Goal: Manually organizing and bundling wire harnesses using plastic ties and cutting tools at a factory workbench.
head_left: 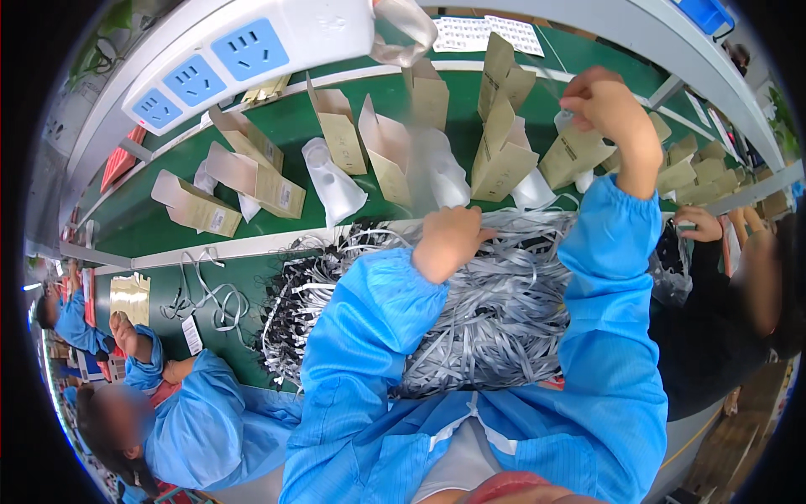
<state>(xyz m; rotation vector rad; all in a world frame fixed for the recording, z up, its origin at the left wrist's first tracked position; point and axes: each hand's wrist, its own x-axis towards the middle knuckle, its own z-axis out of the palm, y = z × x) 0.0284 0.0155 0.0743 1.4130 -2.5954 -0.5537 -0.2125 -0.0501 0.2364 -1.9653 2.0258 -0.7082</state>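
My left hand rests on the upper edge of a heap of grey lanyard straps. Its fingers curl down into the straps, and what they hold, if anything, is hidden. Farther up on the right, my right hand is bent over an open tan carton. Its fingers pinch a translucent white piece of wrap at the carton's mouth. Left of that carton stands another open tan carton. White wrapped bundles lie among the cartons on the green shelf.
A white power strip hangs at the upper left. More open cartons stand at the right. A co-worker in blue sits at left, and one in black at right. Loose straps lie on the green table.
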